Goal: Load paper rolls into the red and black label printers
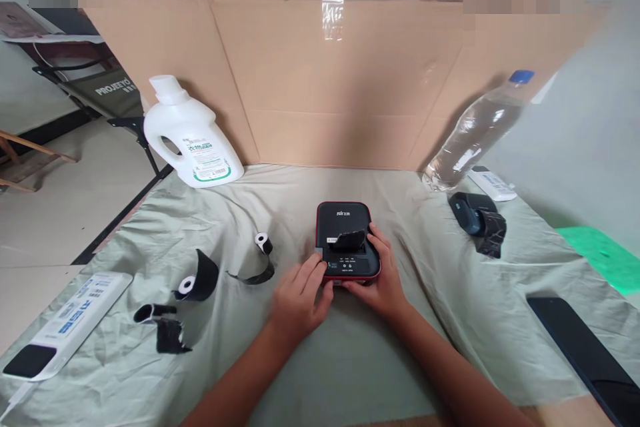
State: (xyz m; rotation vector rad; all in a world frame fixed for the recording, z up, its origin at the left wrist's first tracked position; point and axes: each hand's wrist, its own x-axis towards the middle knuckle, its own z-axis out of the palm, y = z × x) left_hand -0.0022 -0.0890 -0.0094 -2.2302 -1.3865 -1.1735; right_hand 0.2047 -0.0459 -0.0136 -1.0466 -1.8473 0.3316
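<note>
A small black label printer with a red rim (345, 227) sits in the middle of the cloth-covered table (350, 360), a strip of black tape sticking out of its slot. My left hand (300, 297) grips its near left corner, fingers curled against the edge. My right hand (380, 280) wraps the near right side, thumb up along the printer's edge. Both hands are closed on the printer.
Left of the printer lie black tape rolls with white cores (193, 280), a loose curl (260, 260) and scraps (163, 327). A white detergent jug (187, 137), a water bottle (475, 130), a black device (477, 217), a white box (70, 320) and a dark tablet (585, 353) ring the table. A cardboard screen (340, 80) stands behind.
</note>
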